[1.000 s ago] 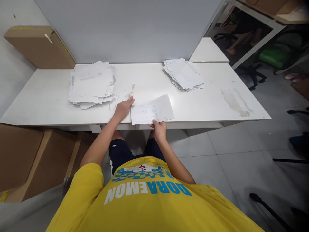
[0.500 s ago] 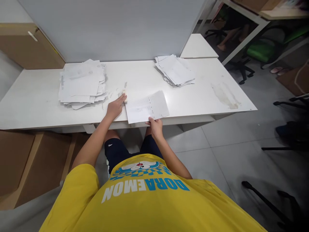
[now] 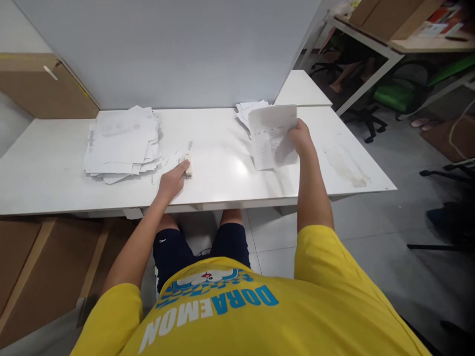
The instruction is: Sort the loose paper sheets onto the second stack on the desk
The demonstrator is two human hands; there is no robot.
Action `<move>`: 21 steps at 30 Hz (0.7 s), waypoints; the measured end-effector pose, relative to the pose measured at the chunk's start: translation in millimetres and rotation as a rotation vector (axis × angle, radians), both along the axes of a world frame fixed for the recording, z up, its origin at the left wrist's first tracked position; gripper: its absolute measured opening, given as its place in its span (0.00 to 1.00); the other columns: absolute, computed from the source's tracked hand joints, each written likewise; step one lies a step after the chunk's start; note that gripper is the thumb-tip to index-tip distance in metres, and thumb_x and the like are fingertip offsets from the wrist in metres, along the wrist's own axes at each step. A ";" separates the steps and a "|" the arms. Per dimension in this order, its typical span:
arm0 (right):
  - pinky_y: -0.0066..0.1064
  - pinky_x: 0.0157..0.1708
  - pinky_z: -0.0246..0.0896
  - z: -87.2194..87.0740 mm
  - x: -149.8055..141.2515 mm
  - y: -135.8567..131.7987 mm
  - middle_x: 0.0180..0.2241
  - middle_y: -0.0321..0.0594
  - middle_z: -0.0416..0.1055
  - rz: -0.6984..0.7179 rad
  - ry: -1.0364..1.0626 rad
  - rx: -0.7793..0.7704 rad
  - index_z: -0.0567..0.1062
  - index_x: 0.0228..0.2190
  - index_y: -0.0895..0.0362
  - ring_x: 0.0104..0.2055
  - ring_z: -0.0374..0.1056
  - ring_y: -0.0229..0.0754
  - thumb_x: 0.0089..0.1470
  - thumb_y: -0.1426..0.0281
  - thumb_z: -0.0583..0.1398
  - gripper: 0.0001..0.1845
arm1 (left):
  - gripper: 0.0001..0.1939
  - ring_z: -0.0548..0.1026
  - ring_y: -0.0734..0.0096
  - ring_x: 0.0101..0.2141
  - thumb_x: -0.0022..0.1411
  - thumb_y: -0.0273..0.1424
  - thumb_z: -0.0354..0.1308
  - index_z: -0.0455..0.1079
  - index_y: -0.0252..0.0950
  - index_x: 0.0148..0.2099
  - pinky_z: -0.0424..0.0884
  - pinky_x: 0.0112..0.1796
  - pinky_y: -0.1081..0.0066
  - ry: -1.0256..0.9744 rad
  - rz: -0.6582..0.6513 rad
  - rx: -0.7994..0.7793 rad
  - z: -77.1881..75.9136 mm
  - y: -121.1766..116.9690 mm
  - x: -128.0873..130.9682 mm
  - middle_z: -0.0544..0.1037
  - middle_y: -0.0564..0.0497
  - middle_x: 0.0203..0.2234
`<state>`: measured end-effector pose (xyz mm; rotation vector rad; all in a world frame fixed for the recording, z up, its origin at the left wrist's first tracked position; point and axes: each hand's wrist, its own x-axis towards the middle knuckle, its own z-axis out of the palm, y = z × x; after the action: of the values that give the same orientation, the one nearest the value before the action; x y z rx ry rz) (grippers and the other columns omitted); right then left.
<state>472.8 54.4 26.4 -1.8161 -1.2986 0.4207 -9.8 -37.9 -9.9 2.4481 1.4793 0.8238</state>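
Note:
My left hand (image 3: 173, 181) rests on the desk, its fingers closed on a small cream stapler (image 3: 189, 170) that lies there. Raised at the right, my right hand (image 3: 301, 138) grips printed paper (image 3: 272, 143) by its right edge. The paper hangs upright above the desk and bends slightly; whether it is one sheet or more I cannot tell. Behind it, a smaller paper pile (image 3: 245, 112) is partly hidden. A thick, uneven stack of papers (image 3: 124, 143) lies to the left of my left hand.
The white desk (image 3: 215, 185) ends against a grey partition (image 3: 178, 54). A cardboard box (image 3: 33, 89) stands at the back left, and open cardboard (image 3: 48, 267) lies below the desk's left side. Far right are a green chair (image 3: 395, 94) and another person's legs (image 3: 345, 76).
My right hand has lifted the paper away from the stapler and carried it right, in front of the smaller pile. My left hand stays at the stapler. The view has tilted up slightly.

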 end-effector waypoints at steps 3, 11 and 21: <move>0.46 0.49 0.65 14.7 8.6 66.5 0.42 0.53 0.73 0.070 -0.156 -0.161 0.73 0.46 0.62 0.45 0.69 0.50 0.56 0.71 0.55 0.16 | 0.32 0.71 0.64 0.59 0.57 0.20 0.47 0.68 0.45 0.62 0.70 0.58 0.63 -0.004 -0.009 0.017 1.9 -2.1 -0.6 0.70 0.57 0.60; 0.58 0.62 0.46 -8.4 -40.3 103.0 0.63 0.69 0.55 -0.023 -0.518 -0.093 0.59 0.61 0.69 0.66 0.51 0.61 0.59 0.69 0.52 0.31 | 0.28 0.74 0.64 0.56 0.60 0.22 0.44 0.71 0.44 0.59 0.75 0.52 0.64 0.017 0.003 0.056 2.8 -3.5 -1.6 0.73 0.55 0.58; 0.62 0.57 0.52 -38.6 -92.7 66.3 0.64 0.73 0.51 0.047 -0.610 -0.334 0.51 0.64 0.71 0.64 0.51 0.68 0.58 0.59 0.56 0.42 | 0.26 0.74 0.64 0.56 0.62 0.23 0.45 0.71 0.43 0.58 0.75 0.53 0.63 -0.017 -0.011 0.041 2.3 -1.8 0.1 0.73 0.54 0.58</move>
<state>380.1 120.7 -12.3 -2.3062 -1.7617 0.1040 -9.7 -39.7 -7.5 2.4695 1.4565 0.8787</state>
